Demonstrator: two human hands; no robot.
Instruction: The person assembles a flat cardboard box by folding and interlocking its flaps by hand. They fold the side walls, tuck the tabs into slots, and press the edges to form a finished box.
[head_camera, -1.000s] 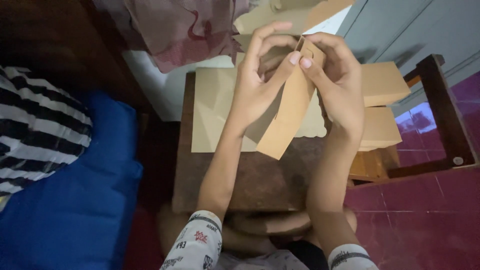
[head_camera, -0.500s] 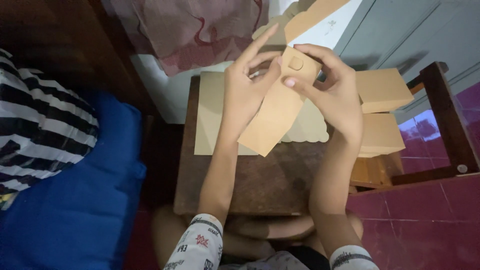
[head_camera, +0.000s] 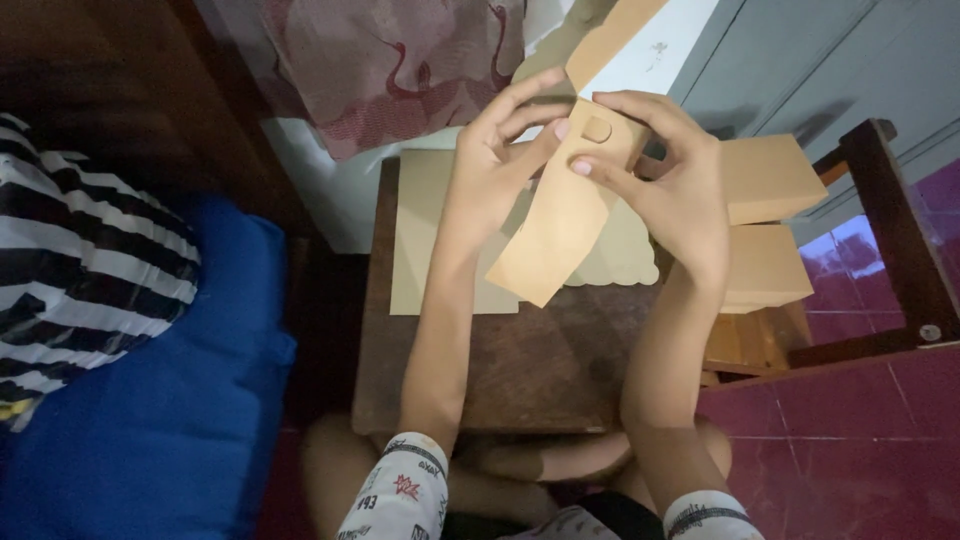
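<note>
box blank (head_camera: 560, 225): matt tan cardboard, smooth, held in both hands
sheets (head_camera: 425, 235): same matt card, under the hands
table (head_camera: 520, 365): dark wood, dull worn finish
cushion (head_camera: 160, 420): blue cloth, left of the left hand
floor (head_camera: 850, 420): glossy magenta tile

A small dark wooden table (head_camera: 520, 370) was seen below the fingers, its worn top bare on the near side. Flat tan card sheets (head_camera: 425, 240) were laid directly on it, under and beyond the fingertips, one with a scalloped edge (head_camera: 625, 262). To the right of the fingers, folded tan boxes (head_camera: 765, 225) were stacked on a lower wooden frame (head_camera: 890, 230), above the magenta tiled floor (head_camera: 850, 430).
</note>
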